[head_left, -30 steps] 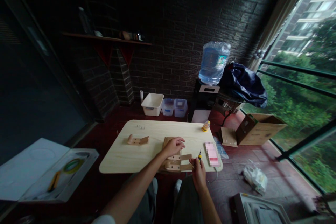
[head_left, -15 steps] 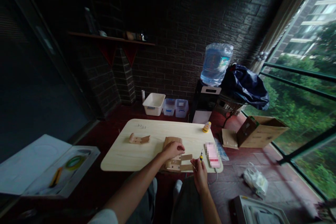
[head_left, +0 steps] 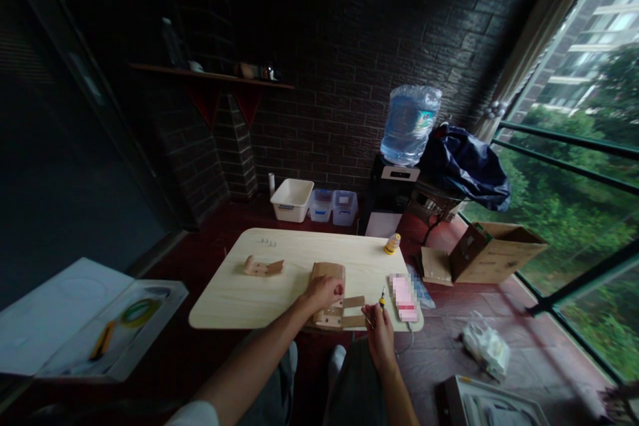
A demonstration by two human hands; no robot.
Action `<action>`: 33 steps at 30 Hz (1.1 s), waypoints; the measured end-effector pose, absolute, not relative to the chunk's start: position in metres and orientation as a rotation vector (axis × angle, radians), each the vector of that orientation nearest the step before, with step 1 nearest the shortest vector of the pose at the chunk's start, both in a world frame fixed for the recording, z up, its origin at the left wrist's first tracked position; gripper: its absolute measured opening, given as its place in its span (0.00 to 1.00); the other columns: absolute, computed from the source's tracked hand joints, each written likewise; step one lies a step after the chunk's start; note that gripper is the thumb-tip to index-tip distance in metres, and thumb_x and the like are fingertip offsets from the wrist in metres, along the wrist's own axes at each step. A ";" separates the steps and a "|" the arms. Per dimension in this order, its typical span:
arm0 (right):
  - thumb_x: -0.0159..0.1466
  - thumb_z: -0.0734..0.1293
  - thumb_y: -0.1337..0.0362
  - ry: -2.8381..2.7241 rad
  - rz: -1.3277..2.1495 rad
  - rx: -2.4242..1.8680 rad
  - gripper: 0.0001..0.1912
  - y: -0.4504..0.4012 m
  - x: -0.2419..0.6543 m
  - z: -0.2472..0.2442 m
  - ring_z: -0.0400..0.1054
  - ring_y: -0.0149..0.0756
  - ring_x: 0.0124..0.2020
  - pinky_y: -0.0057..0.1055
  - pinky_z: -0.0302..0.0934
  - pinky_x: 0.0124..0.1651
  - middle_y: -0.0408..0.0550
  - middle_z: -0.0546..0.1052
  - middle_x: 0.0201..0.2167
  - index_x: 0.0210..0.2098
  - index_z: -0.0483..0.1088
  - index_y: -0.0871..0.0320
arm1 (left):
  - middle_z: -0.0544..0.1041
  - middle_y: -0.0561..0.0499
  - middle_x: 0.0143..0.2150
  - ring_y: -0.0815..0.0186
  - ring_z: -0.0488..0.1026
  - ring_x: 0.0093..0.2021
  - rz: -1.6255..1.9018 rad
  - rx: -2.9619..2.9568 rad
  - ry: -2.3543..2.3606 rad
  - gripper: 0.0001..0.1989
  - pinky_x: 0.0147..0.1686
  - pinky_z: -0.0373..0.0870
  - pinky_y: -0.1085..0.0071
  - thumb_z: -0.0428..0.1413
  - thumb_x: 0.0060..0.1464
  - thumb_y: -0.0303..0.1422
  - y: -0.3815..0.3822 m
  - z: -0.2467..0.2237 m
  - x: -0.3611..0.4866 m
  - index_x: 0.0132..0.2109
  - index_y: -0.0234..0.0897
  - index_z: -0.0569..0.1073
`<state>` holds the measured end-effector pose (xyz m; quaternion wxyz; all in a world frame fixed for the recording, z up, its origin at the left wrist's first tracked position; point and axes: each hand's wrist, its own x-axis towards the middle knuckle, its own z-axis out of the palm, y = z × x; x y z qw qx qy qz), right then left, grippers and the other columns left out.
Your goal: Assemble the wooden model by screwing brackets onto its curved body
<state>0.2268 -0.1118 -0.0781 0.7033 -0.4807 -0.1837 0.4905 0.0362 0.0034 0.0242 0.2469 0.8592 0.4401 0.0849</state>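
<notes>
Dark brick wall ahead, pale desk at two hands! Left hand curled, fingers bunched over a brown frame; pinching anything? Can't tell. Two prongs jut rightward, toward the right hand, wrapped round one screwdriver. Left of both hands, one brown bracket; beyond it, four tiny bits.

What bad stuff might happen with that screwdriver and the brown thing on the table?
The screwdriver in the right hand has its metal tip bare, so a slip might poke the left hand.

The brown thing sits at the table's near edge; a bump might knock it off.

The white cable hangs over that edge and might get snagged.
</notes>
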 end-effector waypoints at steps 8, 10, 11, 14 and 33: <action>0.57 0.73 0.43 -0.407 1.104 -1.042 0.22 -0.112 0.224 -0.075 0.78 0.43 0.46 0.36 0.69 0.51 0.48 0.83 0.39 0.39 0.73 0.54 | 0.84 0.52 0.38 0.64 0.79 0.41 0.183 2.441 1.191 0.06 0.43 0.68 0.72 0.60 0.55 0.32 0.001 0.015 0.039 0.40 0.43 0.80; 0.57 0.72 0.43 -0.419 1.098 -1.054 0.22 -0.112 0.224 -0.074 0.78 0.43 0.46 0.36 0.70 0.50 0.49 0.83 0.40 0.39 0.73 0.54 | 0.84 0.52 0.39 0.63 0.80 0.42 0.175 2.475 1.188 0.05 0.46 0.68 0.71 0.60 0.55 0.32 0.000 0.014 0.041 0.40 0.44 0.80; 0.57 0.72 0.43 -0.430 1.093 -1.061 0.22 -0.112 0.224 -0.073 0.78 0.43 0.46 0.36 0.70 0.50 0.49 0.83 0.40 0.39 0.73 0.53 | 0.84 0.52 0.39 0.63 0.79 0.42 0.175 2.489 1.186 0.05 0.47 0.68 0.70 0.61 0.55 0.32 0.000 0.013 0.041 0.40 0.44 0.80; 0.57 0.72 0.42 -0.464 1.077 -1.089 0.23 -0.112 0.225 -0.072 0.78 0.44 0.46 0.36 0.70 0.48 0.49 0.83 0.40 0.39 0.74 0.54 | 0.84 0.52 0.40 0.61 0.79 0.44 0.161 2.523 1.173 0.05 0.49 0.67 0.68 0.61 0.55 0.32 0.001 0.010 0.043 0.40 0.44 0.80; 0.57 0.72 0.41 -0.455 1.107 -1.096 0.25 -0.111 0.227 -0.071 0.77 0.44 0.46 0.37 0.69 0.50 0.51 0.83 0.39 0.41 0.74 0.56 | 0.82 0.49 0.39 0.58 0.78 0.43 0.124 2.659 1.030 0.03 0.51 0.66 0.64 0.61 0.56 0.30 0.005 0.001 0.049 0.38 0.40 0.80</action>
